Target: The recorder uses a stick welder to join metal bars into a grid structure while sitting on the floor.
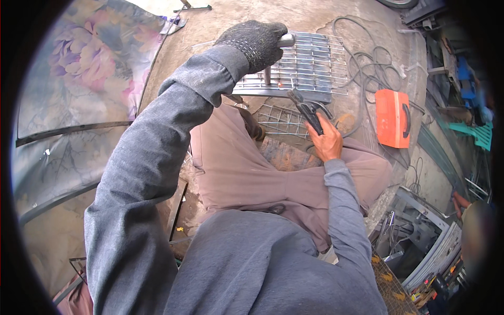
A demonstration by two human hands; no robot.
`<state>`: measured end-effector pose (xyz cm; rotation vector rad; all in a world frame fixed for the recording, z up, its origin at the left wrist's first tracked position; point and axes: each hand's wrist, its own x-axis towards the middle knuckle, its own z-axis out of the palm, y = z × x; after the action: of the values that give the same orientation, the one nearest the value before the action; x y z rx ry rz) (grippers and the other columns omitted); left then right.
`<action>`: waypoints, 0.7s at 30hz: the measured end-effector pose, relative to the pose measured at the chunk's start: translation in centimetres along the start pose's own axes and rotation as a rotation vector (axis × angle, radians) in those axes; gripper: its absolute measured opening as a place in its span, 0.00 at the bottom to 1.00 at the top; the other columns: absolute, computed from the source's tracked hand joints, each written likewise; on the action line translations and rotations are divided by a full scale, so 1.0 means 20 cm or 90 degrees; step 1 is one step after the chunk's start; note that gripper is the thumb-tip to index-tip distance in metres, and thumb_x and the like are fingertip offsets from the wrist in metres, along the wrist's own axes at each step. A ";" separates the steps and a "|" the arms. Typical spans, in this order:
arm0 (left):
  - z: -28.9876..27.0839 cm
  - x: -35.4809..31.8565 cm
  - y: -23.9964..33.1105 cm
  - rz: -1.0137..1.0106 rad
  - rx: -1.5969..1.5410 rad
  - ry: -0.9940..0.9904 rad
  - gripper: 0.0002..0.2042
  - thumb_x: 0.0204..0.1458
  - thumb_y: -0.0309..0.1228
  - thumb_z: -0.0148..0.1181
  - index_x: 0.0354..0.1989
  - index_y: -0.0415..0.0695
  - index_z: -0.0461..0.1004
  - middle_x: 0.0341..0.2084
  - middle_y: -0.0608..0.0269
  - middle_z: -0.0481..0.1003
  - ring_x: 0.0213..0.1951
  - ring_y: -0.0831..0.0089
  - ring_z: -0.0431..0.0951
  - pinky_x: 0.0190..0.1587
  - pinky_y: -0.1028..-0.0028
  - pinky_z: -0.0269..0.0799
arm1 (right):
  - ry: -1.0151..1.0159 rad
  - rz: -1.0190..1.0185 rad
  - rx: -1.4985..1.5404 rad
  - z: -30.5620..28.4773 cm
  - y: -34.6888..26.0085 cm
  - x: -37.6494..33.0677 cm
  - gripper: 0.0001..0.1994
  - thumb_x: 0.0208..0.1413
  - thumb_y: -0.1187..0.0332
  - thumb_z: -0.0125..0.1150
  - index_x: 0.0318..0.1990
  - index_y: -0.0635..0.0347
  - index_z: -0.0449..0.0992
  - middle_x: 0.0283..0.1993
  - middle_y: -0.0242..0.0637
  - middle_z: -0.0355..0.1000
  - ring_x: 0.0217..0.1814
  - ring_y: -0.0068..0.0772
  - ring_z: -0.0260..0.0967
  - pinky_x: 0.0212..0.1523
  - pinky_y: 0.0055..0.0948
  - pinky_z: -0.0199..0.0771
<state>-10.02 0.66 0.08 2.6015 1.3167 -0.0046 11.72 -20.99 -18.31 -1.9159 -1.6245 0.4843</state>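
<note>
Two legs in pale brown cloth trousers [236, 157] spread apart nearest the camera, with a rough, rust-brown block [291, 155] between them. Above the right thigh is the bare right hand [328, 140], its fingers wrapped around a black-handled, clamp-like welding electrode holder [311, 116]. The holder slants up and to the left, away from the body; its worn tip comes close to the near edge of the work, though whether it touches cannot be told. Just left of the holder and lower down lies a small, thin silver wire grid [283, 123].

Past it is the larger piece, a flat, rectangular panel of crossed silver metal wires [310, 58], with a smooth grey metal strip [315, 96] along its near side. This panel lies ahead of the right hand and mostly to the right of the left one. The left hand [253, 44], in a dark grey knitted glove, reaches farther out over the panel's left part, clenched on a short, round grey metal bar [286, 40] — one end pokes out to the right of the fist. An upright grey metal rod [268, 76] shows beneath the fist; the glove hides whether it joins the bar.

Right of the panel, grey cable [362, 54] lies in loose loops — near an orange box with a black handle [386, 118] — on the concrete floor [304, 13].
</note>
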 end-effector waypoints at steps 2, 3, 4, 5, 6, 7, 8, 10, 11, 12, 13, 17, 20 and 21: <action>0.01 -0.02 -0.01 0.012 -0.004 0.009 0.18 0.56 0.43 0.62 0.52 0.48 0.74 0.38 0.48 0.81 0.42 0.46 0.82 0.46 0.52 0.76 | 0.013 -0.005 0.001 0.00 0.01 0.00 0.23 0.56 0.56 0.71 0.56 0.57 0.79 0.50 0.46 0.80 0.49 0.52 0.79 0.48 0.42 0.79; 0.01 -0.02 -0.01 0.025 -0.009 0.019 0.18 0.56 0.43 0.61 0.52 0.48 0.74 0.38 0.48 0.81 0.42 0.46 0.82 0.46 0.52 0.76 | 0.013 -0.007 0.004 0.00 0.01 -0.01 0.23 0.56 0.56 0.71 0.56 0.57 0.79 0.50 0.46 0.80 0.49 0.52 0.79 0.48 0.42 0.79; 0.01 -0.03 -0.01 0.023 -0.006 0.018 0.18 0.56 0.43 0.61 0.52 0.48 0.74 0.38 0.48 0.81 0.42 0.46 0.82 0.46 0.52 0.76 | 0.002 0.012 0.010 -0.02 -0.01 -0.01 0.23 0.56 0.56 0.71 0.56 0.57 0.79 0.51 0.47 0.80 0.49 0.52 0.79 0.48 0.42 0.79; 0.01 -0.04 -0.01 0.028 -0.017 0.010 0.18 0.56 0.43 0.62 0.52 0.48 0.74 0.38 0.48 0.81 0.42 0.46 0.82 0.46 0.52 0.76 | -0.008 0.031 0.016 -0.03 -0.02 -0.01 0.24 0.56 0.56 0.71 0.56 0.58 0.79 0.51 0.47 0.80 0.49 0.53 0.79 0.48 0.42 0.79; 0.00 -0.05 -0.01 0.032 -0.028 0.003 0.19 0.56 0.43 0.62 0.51 0.47 0.74 0.39 0.48 0.81 0.42 0.46 0.82 0.46 0.52 0.76 | -0.004 0.027 0.018 -0.03 -0.01 -0.01 0.24 0.56 0.56 0.72 0.56 0.58 0.79 0.51 0.48 0.80 0.50 0.52 0.79 0.49 0.41 0.79; 0.00 -0.06 -0.03 0.030 -0.024 0.003 0.19 0.56 0.43 0.62 0.51 0.47 0.74 0.39 0.48 0.81 0.42 0.46 0.82 0.46 0.52 0.76 | -0.003 0.025 0.023 -0.02 -0.01 -0.02 0.24 0.56 0.56 0.72 0.56 0.58 0.79 0.51 0.48 0.80 0.50 0.52 0.79 0.49 0.41 0.79; -0.01 -0.07 -0.05 0.025 -0.031 0.004 0.19 0.55 0.44 0.63 0.51 0.47 0.74 0.38 0.47 0.81 0.41 0.46 0.82 0.45 0.52 0.76 | 0.006 0.020 0.022 -0.02 0.00 -0.02 0.24 0.56 0.56 0.72 0.56 0.58 0.79 0.51 0.48 0.80 0.50 0.52 0.79 0.49 0.41 0.79; -0.05 -0.10 -0.06 -0.013 -0.049 -0.010 0.16 0.55 0.42 0.63 0.48 0.48 0.76 0.38 0.51 0.79 0.41 0.49 0.81 0.43 0.55 0.77 | 0.025 0.014 0.025 -0.03 0.03 -0.03 0.24 0.56 0.56 0.71 0.56 0.60 0.79 0.50 0.49 0.80 0.49 0.53 0.79 0.49 0.41 0.79; 0.03 -0.12 -0.30 0.187 0.103 0.039 0.11 0.55 0.36 0.62 0.45 0.51 0.77 0.42 0.58 0.75 0.43 0.55 0.80 0.41 0.60 0.79 | 0.023 0.007 0.032 -0.01 0.00 -0.02 0.24 0.56 0.56 0.71 0.56 0.60 0.79 0.50 0.49 0.80 0.49 0.53 0.79 0.49 0.41 0.79; 0.03 -0.14 -0.33 0.163 0.091 0.028 0.10 0.54 0.34 0.61 0.44 0.52 0.77 0.43 0.61 0.73 0.44 0.57 0.79 0.40 0.62 0.80 | 0.021 0.017 0.030 -0.03 0.01 -0.02 0.24 0.56 0.57 0.72 0.55 0.63 0.79 0.50 0.51 0.80 0.49 0.53 0.79 0.49 0.41 0.79; -0.01 -0.19 -0.37 0.127 0.091 0.016 0.09 0.53 0.32 0.60 0.43 0.53 0.78 0.44 0.63 0.71 0.44 0.60 0.78 0.40 0.64 0.80 | 0.018 0.016 0.039 -0.03 -0.01 -0.01 0.25 0.55 0.57 0.73 0.54 0.66 0.79 0.49 0.53 0.80 0.49 0.53 0.80 0.50 0.40 0.78; -0.08 -0.39 -0.44 0.232 0.207 0.114 0.07 0.55 0.33 0.61 0.42 0.53 0.77 0.41 0.63 0.70 0.42 0.59 0.78 0.38 0.61 0.78 | 0.021 0.012 0.035 -0.03 0.00 -0.01 0.25 0.56 0.57 0.73 0.54 0.66 0.79 0.49 0.54 0.80 0.50 0.53 0.79 0.50 0.41 0.78; -0.08 -0.49 -0.44 0.073 0.034 0.106 0.09 0.59 0.39 0.63 0.42 0.50 0.75 0.37 0.57 0.72 0.38 0.52 0.78 0.38 0.57 0.74 | 0.027 0.012 0.031 -0.01 0.01 -0.01 0.24 0.56 0.56 0.72 0.55 0.62 0.79 0.49 0.51 0.80 0.49 0.54 0.79 0.49 0.42 0.78; -0.06 -0.52 -0.42 0.074 0.032 0.107 0.09 0.59 0.39 0.63 0.42 0.50 0.75 0.37 0.57 0.72 0.38 0.52 0.78 0.38 0.57 0.74 | 0.023 0.022 0.025 -0.02 0.01 -0.01 0.24 0.56 0.56 0.72 0.54 0.62 0.79 0.49 0.52 0.80 0.48 0.54 0.79 0.49 0.42 0.78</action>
<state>-23.07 -2.51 0.71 2.7696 1.2283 0.2062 12.08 -21.29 -18.27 -1.9149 -1.5512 0.4899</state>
